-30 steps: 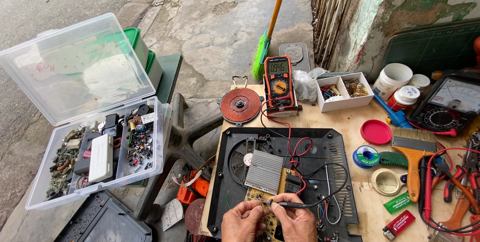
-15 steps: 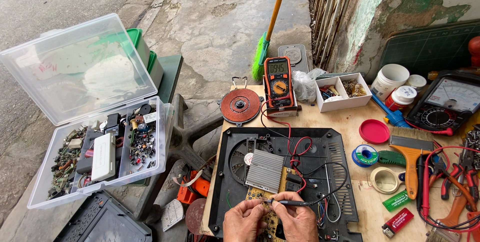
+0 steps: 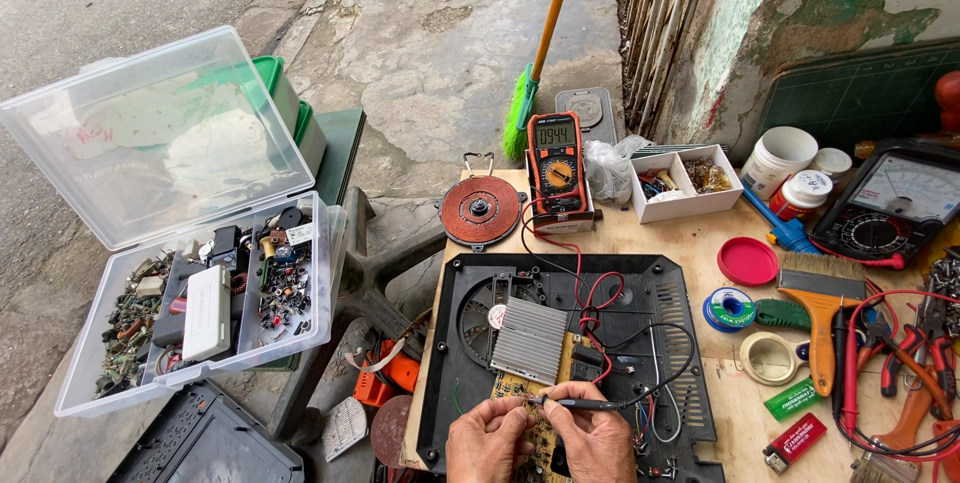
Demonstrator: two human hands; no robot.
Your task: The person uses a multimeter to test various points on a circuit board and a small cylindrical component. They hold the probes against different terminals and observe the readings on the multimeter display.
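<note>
An opened black appliance housing (image 3: 660, 293) lies on the wooden table (image 3: 700, 233), with a ribbed silver heat sink (image 3: 531, 339) and a yellow circuit board (image 3: 517, 387) inside. My left hand (image 3: 487, 439) rests on the board at the bottom edge of the view. My right hand (image 3: 592, 440) pinches a thin black test probe (image 3: 580, 405) whose tip touches the board. Red and black leads (image 3: 598, 295) run from there to an orange digital multimeter (image 3: 556, 160) standing at the table's far edge.
A copper coil disc (image 3: 481, 210) sits left of the meter. A clear parts box (image 3: 200, 293) stands open at left. Right of the housing lie an analog meter (image 3: 893, 206), a white tray (image 3: 686, 183), a red lid (image 3: 747, 261), a brush (image 3: 824, 305), solder (image 3: 728, 308) and pliers (image 3: 915, 363).
Both hands stay on the board with only slight shifts of the probe. The camera has drifted slightly.
</note>
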